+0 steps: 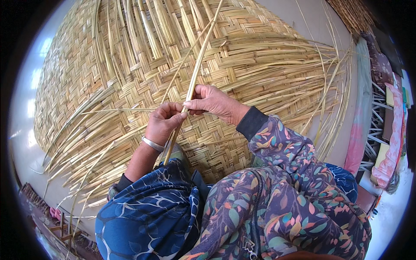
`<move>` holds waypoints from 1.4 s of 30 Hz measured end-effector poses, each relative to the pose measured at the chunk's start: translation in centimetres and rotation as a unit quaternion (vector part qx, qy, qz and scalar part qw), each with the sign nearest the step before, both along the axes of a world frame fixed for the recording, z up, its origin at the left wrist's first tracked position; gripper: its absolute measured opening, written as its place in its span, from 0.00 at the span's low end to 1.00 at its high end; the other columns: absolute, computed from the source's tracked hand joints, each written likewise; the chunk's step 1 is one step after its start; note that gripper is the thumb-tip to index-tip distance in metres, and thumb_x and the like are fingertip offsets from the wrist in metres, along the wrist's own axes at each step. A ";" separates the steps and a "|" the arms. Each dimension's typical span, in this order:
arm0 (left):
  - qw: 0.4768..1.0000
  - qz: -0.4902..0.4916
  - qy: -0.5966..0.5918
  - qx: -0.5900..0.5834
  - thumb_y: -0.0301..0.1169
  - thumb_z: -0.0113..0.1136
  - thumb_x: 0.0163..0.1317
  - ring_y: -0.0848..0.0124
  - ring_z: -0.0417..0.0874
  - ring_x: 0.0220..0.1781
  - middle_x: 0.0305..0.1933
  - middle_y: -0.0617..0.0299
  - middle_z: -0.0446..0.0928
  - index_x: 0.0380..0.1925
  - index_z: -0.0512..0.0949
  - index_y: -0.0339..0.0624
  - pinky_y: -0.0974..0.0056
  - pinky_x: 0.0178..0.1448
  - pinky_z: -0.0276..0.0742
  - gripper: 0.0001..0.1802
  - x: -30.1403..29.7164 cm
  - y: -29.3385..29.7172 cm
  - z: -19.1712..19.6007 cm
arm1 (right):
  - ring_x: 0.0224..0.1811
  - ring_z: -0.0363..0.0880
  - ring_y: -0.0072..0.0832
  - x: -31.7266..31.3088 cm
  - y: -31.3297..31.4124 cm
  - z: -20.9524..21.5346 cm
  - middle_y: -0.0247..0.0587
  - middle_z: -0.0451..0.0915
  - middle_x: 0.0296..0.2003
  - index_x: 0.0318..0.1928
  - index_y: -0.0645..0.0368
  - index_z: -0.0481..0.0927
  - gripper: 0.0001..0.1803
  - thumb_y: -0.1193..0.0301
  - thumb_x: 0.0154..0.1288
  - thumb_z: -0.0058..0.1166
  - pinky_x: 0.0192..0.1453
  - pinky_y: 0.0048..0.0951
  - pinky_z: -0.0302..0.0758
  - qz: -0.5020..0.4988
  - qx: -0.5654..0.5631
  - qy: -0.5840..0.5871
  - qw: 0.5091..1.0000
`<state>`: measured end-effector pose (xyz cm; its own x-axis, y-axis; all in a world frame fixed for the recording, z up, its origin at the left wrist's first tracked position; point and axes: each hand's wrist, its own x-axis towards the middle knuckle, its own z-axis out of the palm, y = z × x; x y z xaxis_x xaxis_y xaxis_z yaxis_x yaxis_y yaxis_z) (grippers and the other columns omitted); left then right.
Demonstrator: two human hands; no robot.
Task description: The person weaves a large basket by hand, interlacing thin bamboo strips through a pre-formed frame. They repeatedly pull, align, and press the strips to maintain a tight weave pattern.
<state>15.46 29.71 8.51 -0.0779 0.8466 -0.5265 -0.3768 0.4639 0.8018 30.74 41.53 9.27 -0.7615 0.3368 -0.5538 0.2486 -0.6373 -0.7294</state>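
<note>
While no package or sign shows clearly, folded cloths (392, 143) in pink, yellow and green lie stacked along the right edge, beside a pale pink sheet (362, 117) on the floor. Both hands meet over a wide woven reed mat (108, 86), whose loose strands fan out toward the lower left and right. Left hand (164, 122), a silver bangle (152, 144) at its wrist, is curled with fingers clenched around a long reed (196, 69). Right hand (213, 103), just beside it and higher, pinches the same reed between thumb and fingertips. That reed runs steeply from the lap up past the top edge, above the mat.
</note>
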 end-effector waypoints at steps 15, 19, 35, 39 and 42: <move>0.986 -0.005 -0.165 0.002 0.28 0.63 0.55 0.79 0.75 0.28 0.29 0.67 0.76 0.35 0.75 0.39 0.74 0.33 0.72 0.09 -0.8 0.2 -0.6 | 0.28 0.75 0.15 0.3 0.0 1.0 0.29 0.78 0.30 0.39 0.57 0.74 0.09 0.70 0.59 0.57 0.34 0.17 0.74 -0.048 -0.076 0.025 0.996; 0.995 0.005 -0.096 0.020 0.29 0.63 0.56 0.77 0.77 0.30 0.31 0.66 0.77 0.36 0.75 0.38 0.73 0.34 0.74 0.10 -0.8 0.2 0.1 | 0.27 0.75 0.14 -0.2 -0.2 1.6 0.28 0.77 0.28 0.37 0.56 0.74 0.09 0.68 0.59 0.59 0.31 0.16 0.73 -0.073 -0.060 0.044 0.995; 0.989 0.024 0.142 0.031 0.33 0.54 0.62 0.73 0.79 0.25 0.28 0.58 0.79 0.42 0.75 0.33 0.70 0.30 0.75 0.14 0.7 0.6 -0.1 | 0.26 0.73 0.14 -1.4 -0.5 1.4 0.28 0.74 0.26 0.36 0.58 0.73 0.10 0.66 0.62 0.55 0.29 0.16 0.70 -0.120 0.125 -0.031 0.984; 0.999 0.029 -0.023 -0.004 0.34 0.50 0.65 0.72 0.79 0.26 0.29 0.56 0.79 0.42 0.75 0.31 0.71 0.31 0.76 0.15 0.6 0.9 1.2 | 0.28 0.73 0.13 -1.0 -0.4 0.9 0.28 0.75 0.28 0.39 0.58 0.73 0.11 0.64 0.62 0.54 0.34 0.15 0.71 -0.082 0.088 -0.023 0.992; 0.998 0.027 -0.043 -0.021 0.36 0.49 0.66 0.71 0.79 0.26 0.29 0.56 0.79 0.43 0.75 0.32 0.71 0.32 0.76 0.16 0.7 1.1 1.3 | 0.28 0.73 0.13 -0.8 -0.2 0.6 0.28 0.76 0.28 0.40 0.59 0.73 0.12 0.65 0.62 0.55 0.34 0.16 0.71 -0.081 0.088 -0.024 0.993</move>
